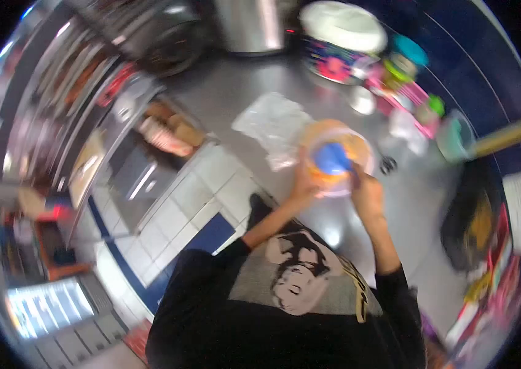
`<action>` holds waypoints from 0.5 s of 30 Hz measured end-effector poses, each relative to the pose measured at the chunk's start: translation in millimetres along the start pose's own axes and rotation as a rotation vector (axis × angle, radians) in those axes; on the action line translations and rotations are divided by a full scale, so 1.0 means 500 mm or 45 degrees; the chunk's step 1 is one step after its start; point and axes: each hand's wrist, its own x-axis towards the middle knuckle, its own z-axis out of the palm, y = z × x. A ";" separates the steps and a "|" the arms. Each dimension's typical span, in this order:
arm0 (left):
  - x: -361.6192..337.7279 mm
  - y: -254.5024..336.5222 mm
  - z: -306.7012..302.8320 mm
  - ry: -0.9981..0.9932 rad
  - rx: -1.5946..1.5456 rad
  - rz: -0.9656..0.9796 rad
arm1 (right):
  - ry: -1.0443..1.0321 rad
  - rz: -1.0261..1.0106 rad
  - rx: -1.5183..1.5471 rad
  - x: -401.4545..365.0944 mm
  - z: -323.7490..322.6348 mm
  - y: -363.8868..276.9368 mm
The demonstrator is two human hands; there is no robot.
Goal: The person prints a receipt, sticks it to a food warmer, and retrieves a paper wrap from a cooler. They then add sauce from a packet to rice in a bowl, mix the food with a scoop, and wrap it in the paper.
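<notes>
A round, pale pink bowl [368, 149] with orange-yellow contents stands on the grey counter in front of me. My left hand [304, 184] grips its near left side, fingers closed at the edge. Closed around the handle of a blue utensil [331, 158], my right hand [365, 192] is at the bowl's right side. The utensil's broad blue end is over the contents; blur hides whether it is a scoop or a spatula. A crumpled clear plastic bag [272, 123] lies just left of the bowl, and a small black object [388, 165] sits to its right.
Behind the bowl are a large white-rimmed patterned tub [340, 37], a metal pot [251, 24] and a pink tray [411, 95] with small containers. A green cup [455, 134] stands at right by the tiled wall. An open drawer [171, 132] is at left.
</notes>
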 end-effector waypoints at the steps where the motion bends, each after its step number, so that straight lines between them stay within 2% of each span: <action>1: 0.008 0.003 0.008 0.001 0.029 0.046 | 0.077 -0.024 -0.125 0.010 -0.004 0.006; 2: 0.016 0.000 0.014 0.012 0.065 0.101 | 0.089 0.075 0.086 0.021 0.022 0.045; 3: 0.018 0.000 0.018 0.020 0.103 0.162 | 0.046 0.094 0.086 0.024 0.031 0.059; 4: 0.023 -0.002 0.014 0.039 0.136 0.211 | -0.038 0.239 -0.039 0.033 0.030 0.036; 5: 0.029 -0.014 0.013 0.052 0.172 0.259 | 0.030 0.117 0.043 0.023 0.038 0.036; 6: 0.033 -0.014 0.010 0.053 0.201 0.278 | -0.092 0.067 -0.141 0.022 0.021 0.020; 8: 0.028 -0.001 0.007 0.090 0.258 0.268 | 0.013 -0.170 -0.067 0.031 0.021 0.073; 9: 0.016 0.013 0.016 0.104 0.261 0.237 | 0.083 -0.295 0.006 0.047 0.007 0.085; 10: 0.006 0.032 0.023 0.118 0.263 0.206 | 0.116 -0.243 0.006 0.043 -0.013 0.055; 12: -0.002 0.062 0.027 0.074 0.480 -0.023 | 0.181 -0.103 0.016 0.049 -0.025 0.018; 15: 0.014 0.101 0.019 0.001 0.483 -0.207 | 0.193 -0.419 -0.128 0.048 0.063 0.072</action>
